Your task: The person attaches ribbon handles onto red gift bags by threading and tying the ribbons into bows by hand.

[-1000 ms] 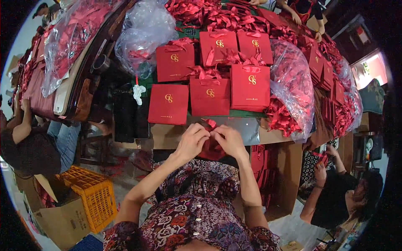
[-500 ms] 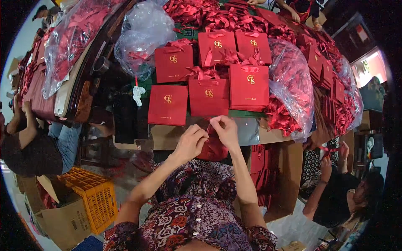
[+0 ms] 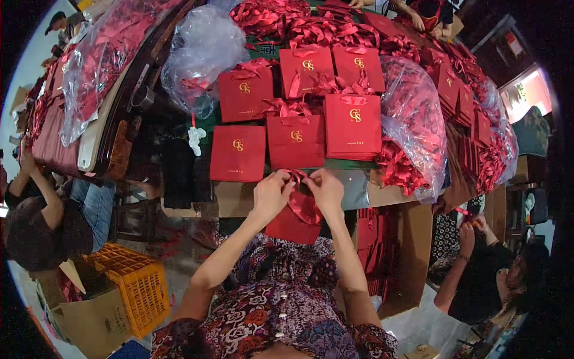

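A small red paper bag (image 3: 292, 230) hangs over my lap, just off the table's near edge, with a shiny red ribbon (image 3: 304, 207) at its top. My left hand (image 3: 272, 195) is closed in a pinch on the ribbon's left side. Opposite it, my right hand (image 3: 327, 192) pinches the ribbon's right side, and a loop rises between the two. Just beyond my fingers lies a red gift bag (image 3: 296, 142) with a gold emblem. A flat stack of bags (image 3: 238, 153) without visible ribbon is on its left, and a thicker stack (image 3: 353, 127) on its right.
A clear plastic sack of red ribbons (image 3: 412, 125) sits right of the bags; another clear bag (image 3: 203, 51) is at the far left. Below the table stand an open carton (image 3: 412, 251) and a yellow crate (image 3: 140, 293). A co-worker (image 3: 487, 281) sits at right, others at left.
My hands have moved slightly lower and farther apart, drawing the ribbon into a visible loop. The bag now shows more fully below them.
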A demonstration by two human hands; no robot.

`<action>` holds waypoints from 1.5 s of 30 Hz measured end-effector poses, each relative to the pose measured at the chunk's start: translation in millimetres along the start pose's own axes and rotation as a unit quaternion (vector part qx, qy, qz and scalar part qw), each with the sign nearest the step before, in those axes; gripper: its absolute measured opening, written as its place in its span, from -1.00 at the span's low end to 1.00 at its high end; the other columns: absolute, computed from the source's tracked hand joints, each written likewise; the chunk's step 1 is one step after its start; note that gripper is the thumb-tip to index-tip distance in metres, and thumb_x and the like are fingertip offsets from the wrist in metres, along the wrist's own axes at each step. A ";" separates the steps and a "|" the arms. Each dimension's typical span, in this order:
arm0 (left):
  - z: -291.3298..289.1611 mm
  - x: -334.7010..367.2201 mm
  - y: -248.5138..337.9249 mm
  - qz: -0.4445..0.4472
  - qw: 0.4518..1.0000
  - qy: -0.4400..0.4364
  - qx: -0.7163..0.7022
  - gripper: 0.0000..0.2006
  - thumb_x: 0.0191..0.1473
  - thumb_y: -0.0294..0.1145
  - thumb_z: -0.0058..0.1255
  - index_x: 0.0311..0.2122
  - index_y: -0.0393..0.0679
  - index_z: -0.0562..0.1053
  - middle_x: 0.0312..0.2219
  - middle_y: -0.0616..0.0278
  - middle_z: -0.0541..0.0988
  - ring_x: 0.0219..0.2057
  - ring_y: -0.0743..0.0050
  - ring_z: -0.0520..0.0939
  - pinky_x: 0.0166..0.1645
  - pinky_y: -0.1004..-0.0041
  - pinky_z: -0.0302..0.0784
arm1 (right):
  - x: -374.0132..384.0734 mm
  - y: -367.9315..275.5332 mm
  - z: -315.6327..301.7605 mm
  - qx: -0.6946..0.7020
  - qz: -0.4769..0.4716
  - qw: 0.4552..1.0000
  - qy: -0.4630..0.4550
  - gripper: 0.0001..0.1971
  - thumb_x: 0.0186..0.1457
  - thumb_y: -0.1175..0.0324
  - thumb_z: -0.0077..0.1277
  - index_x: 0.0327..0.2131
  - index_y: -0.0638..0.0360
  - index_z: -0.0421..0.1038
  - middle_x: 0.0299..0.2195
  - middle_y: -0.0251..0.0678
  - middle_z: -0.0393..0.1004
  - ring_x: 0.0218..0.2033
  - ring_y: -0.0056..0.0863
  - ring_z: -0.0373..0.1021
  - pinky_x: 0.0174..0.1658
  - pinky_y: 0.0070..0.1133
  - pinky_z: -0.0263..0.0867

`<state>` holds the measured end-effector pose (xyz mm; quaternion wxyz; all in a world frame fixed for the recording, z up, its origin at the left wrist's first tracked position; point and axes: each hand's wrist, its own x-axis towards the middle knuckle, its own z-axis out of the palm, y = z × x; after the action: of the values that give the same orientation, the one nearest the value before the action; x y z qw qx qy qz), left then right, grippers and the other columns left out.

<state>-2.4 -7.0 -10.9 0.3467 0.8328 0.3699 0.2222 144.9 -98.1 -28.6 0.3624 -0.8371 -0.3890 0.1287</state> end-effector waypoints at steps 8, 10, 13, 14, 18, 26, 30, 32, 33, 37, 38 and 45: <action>18.0 6.6 -3.8 -0.040 0.997 -0.027 0.059 -0.79 -0.07 -0.29 0.25 -0.37 -0.13 0.49 -0.44 0.09 0.54 -0.41 -0.01 0.62 -0.35 0.11 0.51 | -8.3 1.7 4.7 -0.009 -0.029 0.999 0.028 -0.80 -0.06 0.37 0.26 -0.42 0.18 0.42 -0.48 -0.16 0.48 -0.43 -0.12 0.46 -0.37 -0.29 0.35; 21.4 4.6 -2.3 -0.034 0.998 -0.005 0.059 -0.84 -0.04 -0.33 0.20 -0.39 -0.13 0.48 -0.48 0.11 0.52 -0.44 0.02 0.60 -0.36 0.13 0.50 | -12.1 1.3 3.1 -0.011 -0.030 0.998 0.052 -0.75 -0.10 0.32 0.31 -0.42 0.20 0.44 -0.46 -0.16 0.49 -0.45 -0.15 0.46 -0.38 -0.32 0.34; 19.4 0.1 2.7 -0.027 0.999 0.013 0.029 -0.87 -0.02 -0.38 0.17 -0.41 -0.15 0.46 -0.48 0.10 0.52 -0.45 0.00 0.60 -0.36 0.14 0.50 | -14.7 0.4 -0.7 -0.040 0.010 0.999 0.003 -0.73 -0.12 0.31 0.33 -0.42 0.18 0.43 -0.46 -0.14 0.48 -0.35 -0.09 0.46 -0.30 -0.27 0.35; 16.8 -2.3 4.4 -0.001 0.999 0.026 0.022 -0.88 0.01 -0.40 0.14 -0.38 -0.15 0.44 -0.49 0.11 0.53 -0.46 0.02 0.60 -0.38 0.16 0.49 | -14.3 2.7 0.5 -0.048 0.007 0.999 0.005 -0.72 -0.13 0.28 0.34 -0.42 0.18 0.44 -0.47 -0.14 0.48 -0.38 -0.08 0.46 -0.31 -0.26 0.34; 7.6 -11.0 7.6 -0.037 0.998 0.013 -0.058 -0.85 0.04 -0.43 0.10 -0.35 -0.19 0.37 -0.46 0.09 0.57 -0.38 0.02 0.62 -0.31 0.21 0.50 | -14.5 2.6 -1.8 -0.035 -0.020 0.999 0.035 -0.74 -0.09 0.28 0.31 -0.45 0.18 0.43 -0.48 -0.14 0.49 -0.41 -0.07 0.47 -0.33 -0.27 0.34; 9.5 -6.4 5.6 -0.091 0.992 0.028 -0.088 -0.83 0.03 -0.37 0.16 -0.27 -0.17 0.49 -0.47 0.11 0.63 -0.39 0.11 0.67 -0.31 0.21 0.53 | -17.7 -12.7 -18.0 0.243 0.036 0.969 0.026 -0.85 0.05 0.42 0.23 -0.34 0.31 0.53 -0.49 -0.34 0.58 -0.48 -0.59 0.47 -0.37 -0.61 0.37; 17.0 -8.6 6.3 -0.038 0.996 0.040 -0.063 -0.87 0.00 -0.38 0.17 -0.32 -0.14 0.51 -0.47 0.14 0.63 -0.37 0.10 0.65 -0.28 0.19 0.52 | -22.6 -18.5 -26.0 0.229 -0.050 0.971 -0.053 -0.83 0.02 0.40 0.24 -0.31 0.27 0.58 -0.38 -0.20 0.57 -0.38 -0.44 0.51 -0.28 -0.55 0.39; 21.1 -12.7 3.7 -0.021 0.997 0.044 -0.052 -0.85 0.00 -0.38 0.17 -0.30 -0.15 0.52 -0.46 0.16 0.63 -0.38 0.16 0.66 -0.29 0.24 0.53 | -23.0 -22.5 -24.8 0.219 -0.033 0.973 -0.068 -0.82 0.01 0.39 0.24 -0.28 0.22 0.61 -0.37 -0.17 0.58 -0.36 -0.34 0.53 -0.26 -0.52 0.40; 21.3 -13.1 4.6 -0.004 0.998 0.048 -0.041 -0.83 -0.01 -0.37 0.18 -0.29 -0.17 0.52 -0.44 0.17 0.64 -0.39 0.21 0.66 -0.29 0.28 0.54 | -23.2 -20.2 -22.9 0.220 -0.033 0.973 -0.068 -0.82 0.01 0.39 0.24 -0.28 0.22 0.61 -0.37 -0.17 0.58 -0.36 -0.34 0.53 -0.26 -0.52 0.40; 17.0 -14.9 12.6 -0.016 0.998 0.029 -0.056 -0.82 0.01 -0.35 0.20 -0.29 -0.18 0.55 -0.44 0.16 0.64 -0.43 0.22 0.65 -0.33 0.32 0.54 | -21.7 -3.9 -13.0 0.197 0.011 0.980 -0.030 -0.82 0.04 0.35 0.22 -0.29 0.23 0.61 -0.37 -0.15 0.60 -0.32 -0.35 0.56 -0.22 -0.52 0.40; 15.7 -14.3 15.3 -0.018 0.997 0.027 -0.065 -0.83 0.02 -0.35 0.20 -0.30 -0.19 0.57 -0.42 0.15 0.65 -0.46 0.24 0.64 -0.37 0.34 0.52 | -21.8 -0.7 -12.0 0.208 0.003 0.978 -0.026 -0.82 0.04 0.35 0.22 -0.30 0.24 0.61 -0.37 -0.15 0.60 -0.32 -0.36 0.55 -0.23 -0.53 0.40; 11.4 -9.9 14.1 0.015 0.998 0.002 -0.067 -0.85 -0.01 -0.37 0.20 -0.31 -0.17 0.59 -0.42 0.16 0.64 -0.38 0.20 0.62 -0.26 0.29 0.50 | -18.8 -1.0 -16.5 0.285 0.009 0.957 -0.043 -0.84 0.04 0.42 0.22 -0.28 0.25 0.62 -0.40 -0.21 0.59 -0.34 -0.48 0.50 -0.22 -0.59 0.36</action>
<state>5.1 -26.2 -9.0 0.3972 0.8128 0.3426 0.2533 140.0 -120.0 -17.6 0.5680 -0.6961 -0.3438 0.2730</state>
